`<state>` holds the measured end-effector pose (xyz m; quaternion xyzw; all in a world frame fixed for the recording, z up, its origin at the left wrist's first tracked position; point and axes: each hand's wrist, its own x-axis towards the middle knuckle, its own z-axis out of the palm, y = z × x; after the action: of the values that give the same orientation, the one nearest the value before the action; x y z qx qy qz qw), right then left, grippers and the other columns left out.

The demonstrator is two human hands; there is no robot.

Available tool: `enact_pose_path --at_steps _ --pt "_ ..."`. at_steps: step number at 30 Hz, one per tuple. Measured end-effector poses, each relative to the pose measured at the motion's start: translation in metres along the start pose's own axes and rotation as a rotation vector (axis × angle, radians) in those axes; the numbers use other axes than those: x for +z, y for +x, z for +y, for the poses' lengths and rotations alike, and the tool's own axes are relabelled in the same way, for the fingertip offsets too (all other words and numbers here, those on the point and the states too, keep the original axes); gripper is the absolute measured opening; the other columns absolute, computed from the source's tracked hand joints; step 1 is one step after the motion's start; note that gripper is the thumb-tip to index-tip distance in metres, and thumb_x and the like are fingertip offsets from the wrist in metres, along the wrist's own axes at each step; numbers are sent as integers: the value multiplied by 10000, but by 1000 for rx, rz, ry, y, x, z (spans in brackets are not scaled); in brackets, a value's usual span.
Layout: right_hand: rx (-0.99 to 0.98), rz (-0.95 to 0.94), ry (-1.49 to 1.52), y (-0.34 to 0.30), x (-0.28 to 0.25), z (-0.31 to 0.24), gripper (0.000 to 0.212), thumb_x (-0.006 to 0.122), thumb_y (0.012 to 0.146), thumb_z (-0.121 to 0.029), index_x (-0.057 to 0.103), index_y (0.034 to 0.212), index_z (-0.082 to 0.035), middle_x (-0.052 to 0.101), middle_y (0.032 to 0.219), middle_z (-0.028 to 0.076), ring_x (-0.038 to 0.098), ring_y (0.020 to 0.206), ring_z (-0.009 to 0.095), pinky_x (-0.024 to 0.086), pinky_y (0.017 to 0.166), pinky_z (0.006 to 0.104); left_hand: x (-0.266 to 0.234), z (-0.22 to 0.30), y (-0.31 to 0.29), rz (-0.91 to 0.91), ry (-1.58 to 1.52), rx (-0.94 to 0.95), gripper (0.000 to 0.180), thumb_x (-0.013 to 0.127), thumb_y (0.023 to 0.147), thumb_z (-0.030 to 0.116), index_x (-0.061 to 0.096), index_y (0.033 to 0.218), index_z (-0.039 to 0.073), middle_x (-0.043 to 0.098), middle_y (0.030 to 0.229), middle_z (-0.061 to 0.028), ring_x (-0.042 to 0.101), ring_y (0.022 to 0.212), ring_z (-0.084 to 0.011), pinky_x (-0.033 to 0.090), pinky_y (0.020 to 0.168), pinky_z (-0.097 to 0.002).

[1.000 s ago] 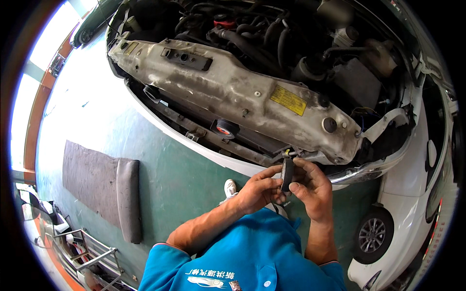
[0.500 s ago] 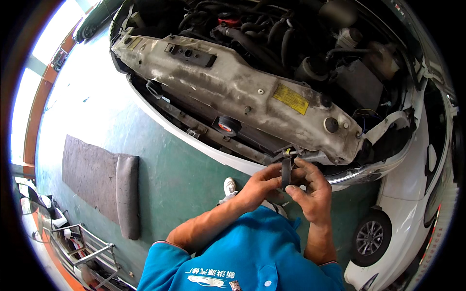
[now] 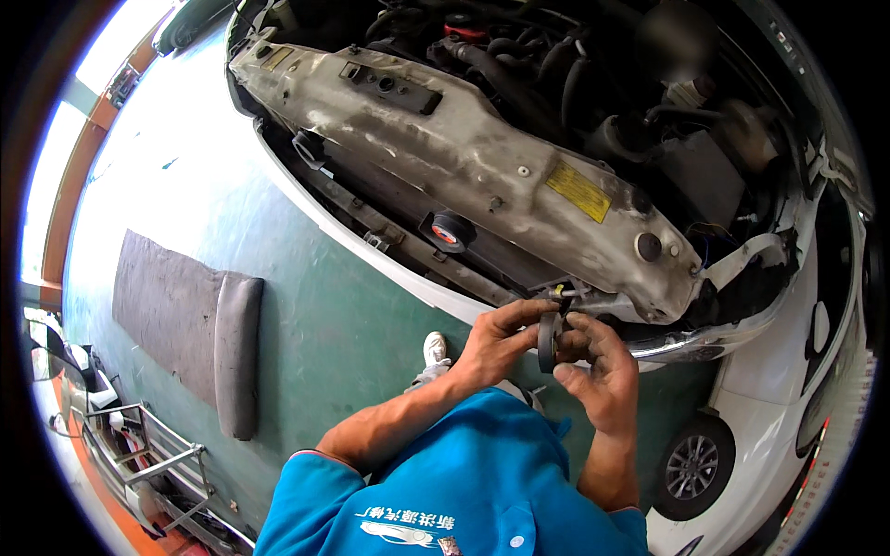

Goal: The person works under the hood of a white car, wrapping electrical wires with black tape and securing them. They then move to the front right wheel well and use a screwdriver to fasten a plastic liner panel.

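Note:
I stand at the front of a white car with its hood up and bumper off. My left hand (image 3: 498,339) and my right hand (image 3: 596,363) meet just below the dirty metal front crossmember (image 3: 482,176). Between them they hold a roll of black tape (image 3: 548,341), edge-on to me. A thin wire end with a small yellowish connector (image 3: 559,293) sticks out just above my fingers. My left fingertips reach toward that wire. My right fingers curl around the roll from the right.
A second tape roll with a red core (image 3: 446,232) rests on the lower front frame. The engine bay (image 3: 593,83) has hoses and a battery. A grey mat (image 3: 190,320) lies on the green floor at left. A front wheel (image 3: 693,466) is low right.
Both hands have stayed together at the same spot under the crossmember, shifting only slightly around the tape roll. The view has tilted a little.

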<state>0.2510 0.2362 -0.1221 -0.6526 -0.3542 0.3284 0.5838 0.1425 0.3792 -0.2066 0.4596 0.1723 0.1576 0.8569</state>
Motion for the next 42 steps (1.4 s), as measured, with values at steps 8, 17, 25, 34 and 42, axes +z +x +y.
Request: enact_pose_path --at_steps 8,17,25,34,42 --pt "38 14 -206 2 9 -5 555 739 784 -88 588 1309 9 688 1149 174 687 1036 241 519 963 387 0 -1 -2 41 -67 -56 431 732 931 187 608 1300 2 667 1199 -121 649 1082 -191 545 956 -336" --pt "-31 -1 -188 2 12 -7 427 715 804 -29 630 1222 -6 686 1086 146 697 955 218 558 871 344 -4 7 3 -34 415 494 392 719 863 5 654 1247 44 661 1165 -145 675 1048 -283 571 850 -354" --pt "-337 35 -612 8 18 -23 290 800 772 -50 718 1050 -34 659 984 108 681 838 236 559 704 334 -7 13 -1 22 687 539 381 721 823 -44 692 1188 59 666 1084 -124 692 934 -267 578 764 -341" --pt "-249 10 -684 6 18 -20 235 808 761 -39 734 984 -32 677 952 85 696 817 228 570 666 332 -6 21 -6 55 954 541 410 714 777 -10 703 1175 88 633 933 -106 666 793 -284 558 660 -373" --pt "-164 -14 -579 7 17 -14 185 797 728 5 727 899 -4 675 915 85 679 777 206 539 645 319 -5 21 -14 85 1049 499 358 730 790 53 716 1145 97 625 857 -84 662 722 -285 549 626 -384"
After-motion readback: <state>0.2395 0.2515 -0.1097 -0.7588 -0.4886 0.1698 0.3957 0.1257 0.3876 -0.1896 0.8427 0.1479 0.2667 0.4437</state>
